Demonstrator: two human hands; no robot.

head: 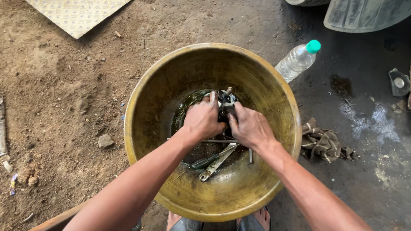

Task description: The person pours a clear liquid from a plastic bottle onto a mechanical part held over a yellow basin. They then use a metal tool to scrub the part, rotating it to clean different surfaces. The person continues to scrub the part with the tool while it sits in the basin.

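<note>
A big brass-coloured bowl (159, 85) stands on the ground, with dark oily liquid pooled at its bottom. Over that pool, my left hand (204, 119) and my right hand (249, 127) both grip a small dark metal engine part (226, 104) with a stub sticking up. Under my hands lie a screwdriver with a dark handle (203, 162), a flat metal wrench (217, 163) and a thin rod (250, 156). The part's lower side is hidden by my fingers.
A clear plastic bottle with a green cap (297, 60) lies right of the bowl. A dirty rag (323, 143) sits on the oil-stained concrete. A patterned mat (79, 3) lies on the dirt at the upper left. My sandalled feet (219, 226) are below the bowl.
</note>
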